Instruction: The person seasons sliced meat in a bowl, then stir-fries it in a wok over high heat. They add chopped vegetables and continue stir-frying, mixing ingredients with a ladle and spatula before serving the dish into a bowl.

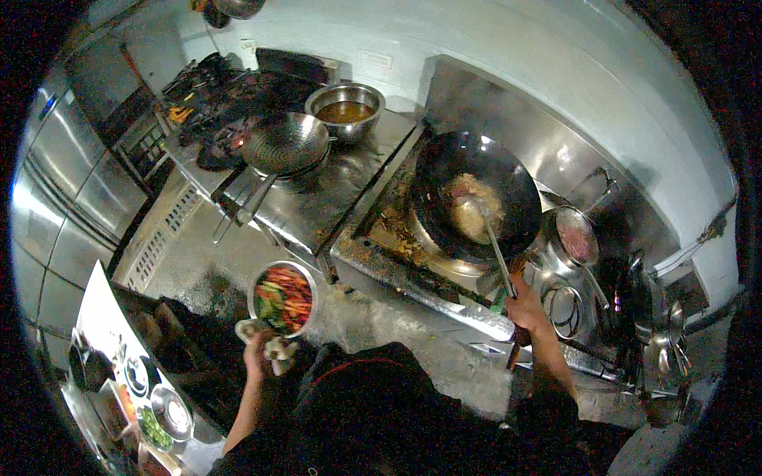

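Note:
My left hand (256, 348) grips the near rim of a metal bowl (315, 306) with a pale cloth (278, 352) around the fingers. Red and green cut vegetables (283, 297) fill the bowl, which is held over the floor left of the stove. The handle of a metal ladle (500, 253) is in my right hand (527, 309); its head rests in pale, bubbling food (473, 223) low in a large black wok (518, 178) on the burner.
A perforated strainer (286, 143) and a pot of brown liquid (345, 112) stand on the left counter. Right of the wok are a strainer with pinkish food (576, 238) and metal pans. Containers with greens (156, 429) stand at the lower left.

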`<state>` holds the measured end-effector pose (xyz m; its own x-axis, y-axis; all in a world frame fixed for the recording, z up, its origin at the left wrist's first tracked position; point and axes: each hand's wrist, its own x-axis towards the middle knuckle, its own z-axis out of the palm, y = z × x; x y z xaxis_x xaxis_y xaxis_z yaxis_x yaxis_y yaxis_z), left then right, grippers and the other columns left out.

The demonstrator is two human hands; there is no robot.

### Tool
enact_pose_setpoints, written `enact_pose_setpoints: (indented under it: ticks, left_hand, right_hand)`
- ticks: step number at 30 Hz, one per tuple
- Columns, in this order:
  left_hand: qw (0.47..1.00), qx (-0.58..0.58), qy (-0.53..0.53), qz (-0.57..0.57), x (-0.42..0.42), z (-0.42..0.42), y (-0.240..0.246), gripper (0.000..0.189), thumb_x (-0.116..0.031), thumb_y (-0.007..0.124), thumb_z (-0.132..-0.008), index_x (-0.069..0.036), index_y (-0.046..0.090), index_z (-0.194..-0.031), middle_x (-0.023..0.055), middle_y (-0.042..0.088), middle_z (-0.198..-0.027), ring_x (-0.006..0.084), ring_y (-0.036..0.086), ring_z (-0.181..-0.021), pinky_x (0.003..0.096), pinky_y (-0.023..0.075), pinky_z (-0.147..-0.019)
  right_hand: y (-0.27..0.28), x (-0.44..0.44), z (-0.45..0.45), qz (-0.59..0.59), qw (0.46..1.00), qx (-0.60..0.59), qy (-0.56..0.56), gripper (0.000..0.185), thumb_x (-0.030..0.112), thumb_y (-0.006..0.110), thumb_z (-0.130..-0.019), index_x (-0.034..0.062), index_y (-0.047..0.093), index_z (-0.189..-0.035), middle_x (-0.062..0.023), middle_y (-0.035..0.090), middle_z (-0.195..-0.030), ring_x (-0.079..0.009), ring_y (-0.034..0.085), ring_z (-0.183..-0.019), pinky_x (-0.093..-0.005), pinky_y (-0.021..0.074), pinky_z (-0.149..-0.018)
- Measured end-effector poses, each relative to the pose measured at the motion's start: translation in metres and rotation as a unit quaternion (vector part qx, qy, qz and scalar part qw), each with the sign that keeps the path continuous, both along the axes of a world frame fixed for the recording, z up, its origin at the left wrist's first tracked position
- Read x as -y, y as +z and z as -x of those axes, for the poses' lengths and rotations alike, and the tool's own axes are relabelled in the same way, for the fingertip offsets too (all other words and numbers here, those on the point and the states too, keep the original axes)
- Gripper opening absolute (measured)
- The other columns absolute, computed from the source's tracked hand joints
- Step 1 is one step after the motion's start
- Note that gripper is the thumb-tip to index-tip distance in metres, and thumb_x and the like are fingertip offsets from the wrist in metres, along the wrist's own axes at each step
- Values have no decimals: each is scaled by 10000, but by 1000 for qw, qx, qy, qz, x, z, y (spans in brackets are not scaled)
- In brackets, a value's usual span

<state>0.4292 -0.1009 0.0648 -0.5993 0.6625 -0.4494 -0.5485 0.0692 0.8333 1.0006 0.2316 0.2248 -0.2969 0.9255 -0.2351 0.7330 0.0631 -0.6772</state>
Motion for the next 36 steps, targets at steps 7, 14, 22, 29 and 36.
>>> enact_pose_setpoints:
  ticks: [7,14,22,29,36]
  left_hand:
    - [988,11,-138,68,-117,-78,78,208,-197,571,-900,-22,617,-1003,74,654,-852,192,631,-703,357,520,-658]
    - [981,-19,-176,75,-147,-32,61,310,-240,597,-908,-5,626,-1108,77,693,-943,199,664,-830,346,532,-804]
    - [991,-78,-110,-9,-113,22,5,295,-300,588,-934,-14,649,-975,63,681,-877,154,643,-792,310,504,-737]
    - [998,17,-54,-5,-119,24,10,274,-157,638,-840,6,601,-1058,87,651,-891,206,635,-777,363,519,-711]
    - [991,28,-102,77,-199,-49,58,296,-195,614,-890,-26,620,-1133,113,664,-987,232,642,-842,386,531,-689]
  right_hand:
    - [-37,-68,63,-41,988,145,-28,516,108,637,-813,50,506,-1308,-118,621,-777,-189,590,-589,-369,476,-522]
    - [-62,-153,80,-25,960,-129,-248,502,49,638,-843,-35,474,-1310,-178,669,-879,-227,626,-600,-432,498,-536]
    - [-61,-137,77,202,845,-448,-213,100,76,622,-907,-1,566,-935,-89,569,-692,-175,566,-524,-306,441,-438]
    - [-34,-159,36,152,929,-291,-173,239,150,676,-889,46,526,-1042,-114,639,-754,-222,618,-594,-371,501,-437]
    - [-57,-164,62,127,939,-277,-157,643,-22,650,-812,59,364,-1383,-104,582,-689,-203,558,-481,-373,446,-414]
